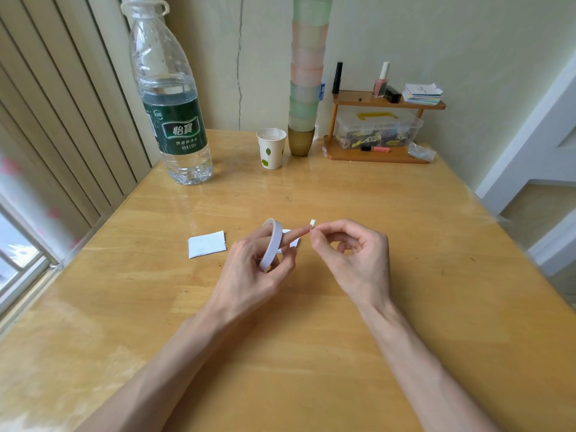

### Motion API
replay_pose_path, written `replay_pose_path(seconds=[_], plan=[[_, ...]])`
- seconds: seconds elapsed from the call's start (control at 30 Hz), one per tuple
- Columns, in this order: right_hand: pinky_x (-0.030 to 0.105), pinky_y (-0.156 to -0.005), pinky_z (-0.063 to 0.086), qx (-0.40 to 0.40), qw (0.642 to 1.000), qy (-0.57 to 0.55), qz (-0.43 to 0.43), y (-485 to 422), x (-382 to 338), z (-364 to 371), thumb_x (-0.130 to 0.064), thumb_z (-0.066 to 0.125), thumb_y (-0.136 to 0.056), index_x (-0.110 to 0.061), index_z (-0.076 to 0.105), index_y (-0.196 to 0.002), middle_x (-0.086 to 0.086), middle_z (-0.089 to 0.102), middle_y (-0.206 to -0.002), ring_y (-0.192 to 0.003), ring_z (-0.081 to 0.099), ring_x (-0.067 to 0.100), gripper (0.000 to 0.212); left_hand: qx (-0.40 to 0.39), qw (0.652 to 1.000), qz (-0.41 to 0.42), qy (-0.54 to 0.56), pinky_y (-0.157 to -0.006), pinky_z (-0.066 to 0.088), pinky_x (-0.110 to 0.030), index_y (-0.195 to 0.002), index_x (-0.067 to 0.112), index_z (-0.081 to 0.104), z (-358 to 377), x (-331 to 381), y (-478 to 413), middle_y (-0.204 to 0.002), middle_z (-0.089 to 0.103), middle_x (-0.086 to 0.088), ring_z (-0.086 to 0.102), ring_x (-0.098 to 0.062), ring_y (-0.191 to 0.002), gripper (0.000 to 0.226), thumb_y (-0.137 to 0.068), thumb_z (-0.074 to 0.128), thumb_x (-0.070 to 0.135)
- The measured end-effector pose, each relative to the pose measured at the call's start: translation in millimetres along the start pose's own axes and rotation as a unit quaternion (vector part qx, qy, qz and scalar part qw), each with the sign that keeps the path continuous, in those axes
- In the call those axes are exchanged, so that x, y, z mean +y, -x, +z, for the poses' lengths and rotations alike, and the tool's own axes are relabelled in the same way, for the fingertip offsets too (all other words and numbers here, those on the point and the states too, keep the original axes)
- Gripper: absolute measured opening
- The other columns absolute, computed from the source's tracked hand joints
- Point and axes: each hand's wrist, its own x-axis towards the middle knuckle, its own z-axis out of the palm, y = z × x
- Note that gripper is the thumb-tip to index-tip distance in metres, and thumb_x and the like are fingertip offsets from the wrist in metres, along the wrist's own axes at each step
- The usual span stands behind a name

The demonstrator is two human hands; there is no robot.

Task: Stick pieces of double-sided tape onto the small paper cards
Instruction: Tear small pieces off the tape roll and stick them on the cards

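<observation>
Tape strip (pixel 313 223), small and white, pinched by right hand (pixel 355 257); left hand (pixel 249 269) grips white tape roll (pixel 271 244); white paper card (pixel 206 244) looks untaped.

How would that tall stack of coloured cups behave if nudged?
The stack of cups would probably tip: it stands tall on one narrow gold cup. The cups look like frosted plastic, so they are likely light and slide easily.

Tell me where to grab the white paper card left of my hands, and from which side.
Probably by its right edge, coming from the right. The paper card lies flat on the table, so only an edge can be pinched, and that edge is nearest your left hand. That hand grips the tape roll and your right hand pinches a tape piece, so free some fingers first.
</observation>
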Motion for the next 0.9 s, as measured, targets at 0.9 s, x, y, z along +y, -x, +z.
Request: replay_pose_path(seconds=[0.9], plan=[[0.029,-0.061,0.046,0.026,0.999,0.043,0.01,-1.3,3.9,-3.0,-0.017,0.075,-0.075,-0.02,0.072,-0.073,-0.01,0.072,-0.074,-0.067,0.062,0.007,0.005,0.039,0.955,-0.189,0.227,-0.054,0.028,-0.021,-0.102,0.022,0.083,-6.7,3.3,-4.1,-0.07,0.043,-0.001,0.032,-0.022,-0.061,0.016,-0.099,0.069,0.016]])
